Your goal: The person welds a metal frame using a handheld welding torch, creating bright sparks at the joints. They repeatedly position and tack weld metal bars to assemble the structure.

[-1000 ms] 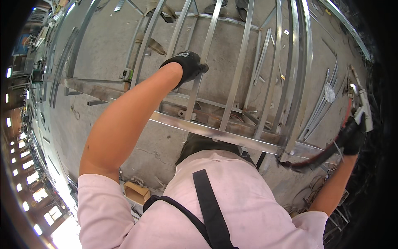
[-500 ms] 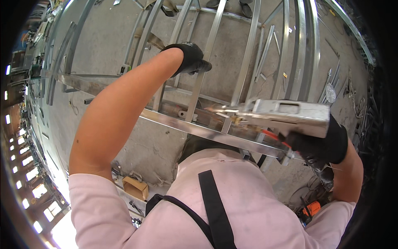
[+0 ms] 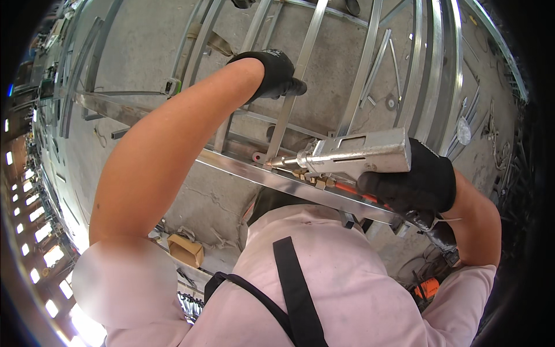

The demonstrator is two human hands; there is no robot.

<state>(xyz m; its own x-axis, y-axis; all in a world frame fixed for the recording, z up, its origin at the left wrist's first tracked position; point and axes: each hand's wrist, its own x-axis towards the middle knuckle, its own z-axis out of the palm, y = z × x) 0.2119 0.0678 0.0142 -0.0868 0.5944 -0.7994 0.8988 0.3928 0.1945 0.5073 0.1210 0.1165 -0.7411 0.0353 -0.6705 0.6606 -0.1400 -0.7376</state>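
My right hand (image 3: 407,179), in a black glove, is wrapped around the grip of a silver welding gun (image 3: 364,151) with a copper-coloured nozzle and a red line beneath it. The nozzle tip is at the spot where a square metal bar (image 3: 283,124) meets the front rail (image 3: 300,188) of a metal frame; whether it touches cannot be made out. Farther up that same bar, my gloved left hand (image 3: 277,78) is closed around it, the thumb side facing right. Part of the bar is hidden under that hand.
More parallel bars (image 3: 365,63) of the frame run away from me. Loose metal strips (image 3: 471,115) lie on the concrete floor at the right. An open cardboard box (image 3: 186,250) sits at the lower left, and an orange object (image 3: 426,287) is at the lower right.
The welding gun has swung left and down, bringing its nozzle to the bar's joint with the front rail. My left hand stays on the bar; the view has shifted slightly.
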